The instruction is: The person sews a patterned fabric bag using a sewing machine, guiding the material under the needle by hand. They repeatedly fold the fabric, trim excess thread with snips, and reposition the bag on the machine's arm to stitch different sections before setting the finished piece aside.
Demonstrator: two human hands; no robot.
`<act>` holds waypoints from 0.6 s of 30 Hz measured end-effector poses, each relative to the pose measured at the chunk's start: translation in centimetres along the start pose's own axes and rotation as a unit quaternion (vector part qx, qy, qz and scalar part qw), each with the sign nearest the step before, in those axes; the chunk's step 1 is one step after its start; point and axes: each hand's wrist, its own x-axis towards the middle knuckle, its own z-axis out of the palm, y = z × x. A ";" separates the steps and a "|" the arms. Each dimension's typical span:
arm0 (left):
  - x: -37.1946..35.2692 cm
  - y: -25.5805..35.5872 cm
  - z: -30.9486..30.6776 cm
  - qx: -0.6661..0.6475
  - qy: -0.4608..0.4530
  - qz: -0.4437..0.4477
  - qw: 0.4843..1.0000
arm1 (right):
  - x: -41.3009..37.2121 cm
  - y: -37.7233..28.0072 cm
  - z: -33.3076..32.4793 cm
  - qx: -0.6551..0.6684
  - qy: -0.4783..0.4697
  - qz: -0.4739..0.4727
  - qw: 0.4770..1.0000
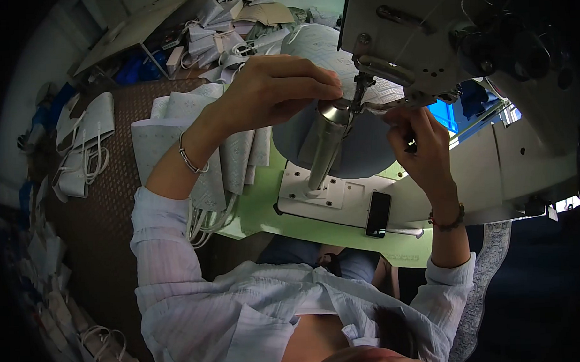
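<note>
Your left hand [280, 85] bends its fingers over the metal post [327, 141], beside the patterned fabric [320, 46] draped around it; your right hand [420, 144] curls its fingers near the needle. You can't tell whether either grips anything. The machine head [394, 43] overhangs and partly hides the fabric. A phone [379, 214] lies by the tabletop's [253, 214] near edge, patterned pieces [167, 137] to your left

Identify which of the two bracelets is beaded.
The dark bracelet on the right wrist. Its beads set it apart from the silvery metal bangle on the left wrist.
</note>
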 end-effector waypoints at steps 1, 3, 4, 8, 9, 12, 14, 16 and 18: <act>0.0 0.0 0.1 -0.006 0.007 -0.003 1.000 | 0.0 -0.1 0.0 0.002 -0.003 0.003 1.000; -0.3 -0.1 0.3 -0.014 0.009 -0.008 1.000 | 0.0 -0.1 -0.1 0.004 -0.008 0.003 1.000; -0.3 -0.2 0.4 -0.024 0.011 -0.013 1.000 | -0.1 -0.1 -0.2 -0.008 -0.023 0.002 1.000; -0.5 -0.3 0.4 -0.017 0.004 -0.019 1.000 | -0.5 -0.4 -0.2 -0.027 -0.023 0.022 0.999; -0.6 -0.5 0.6 -0.024 0.007 -0.014 1.000 | -0.5 -0.3 -0.1 -0.025 -0.026 0.021 0.999; -0.7 -0.3 0.7 -0.029 0.009 -0.014 0.999 | -0.6 -0.2 0.0 -0.024 -0.014 -0.005 1.000; -0.7 -0.3 0.7 -0.028 0.009 -0.016 0.999 | -0.5 -0.2 0.0 -0.025 -0.015 -0.007 1.000; -0.9 -0.3 0.7 -0.026 0.015 -0.015 0.999 | -0.5 -0.2 -0.1 -0.028 -0.019 -0.009 0.999; -0.9 -0.3 0.7 -0.024 0.016 -0.017 0.999 | -0.4 -0.1 -0.1 -0.030 -0.025 -0.013 0.999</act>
